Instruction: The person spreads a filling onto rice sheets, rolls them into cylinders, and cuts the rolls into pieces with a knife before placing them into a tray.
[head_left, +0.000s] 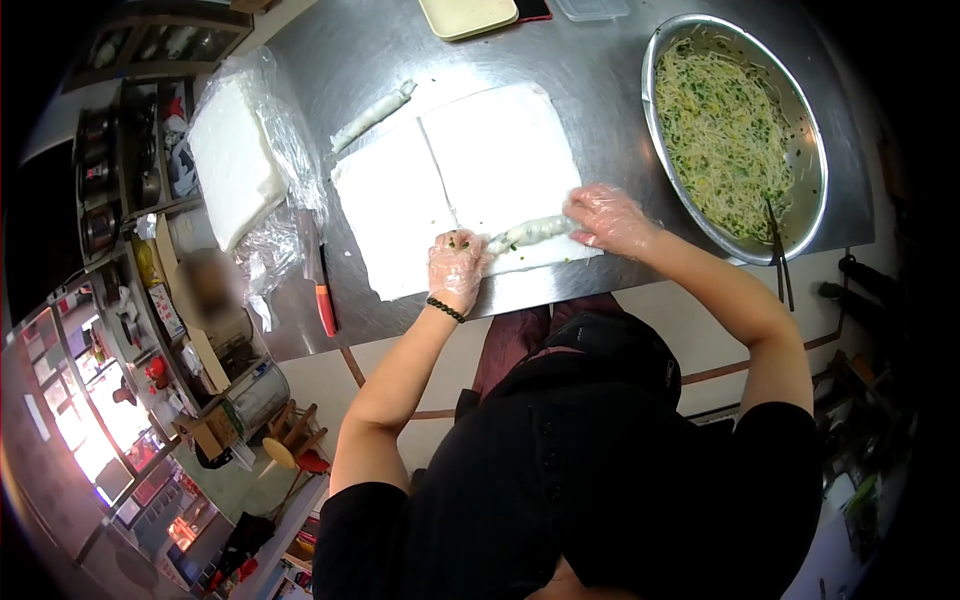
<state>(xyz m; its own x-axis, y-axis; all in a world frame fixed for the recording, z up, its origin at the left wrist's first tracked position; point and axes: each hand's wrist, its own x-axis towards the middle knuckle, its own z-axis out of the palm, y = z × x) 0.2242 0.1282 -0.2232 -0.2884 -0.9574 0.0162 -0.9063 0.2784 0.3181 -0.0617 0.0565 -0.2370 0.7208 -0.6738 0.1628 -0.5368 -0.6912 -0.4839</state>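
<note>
A partly rolled spring roll (535,234), with green bits showing through its white wrapper, lies along the near edge of the white wrapper sheets (500,140). My left hand (457,268), in a clear plastic glove, has its fingers curled at the roll's left end. At the right end, my right hand (608,220), gloved likewise, closes its fingers on the roll. A few green specks are scattered on the sheets around it. A finished roll (373,116) rests at the sheets' far left edge.
On the right of the steel table (600,70) is a big metal bowl (650,95) of shredded filling with tongs (776,245). To the left lie a stack of white wrappers (230,160) in plastic and a red-handled knife (324,300). A cream tray (468,15) stands at the back.
</note>
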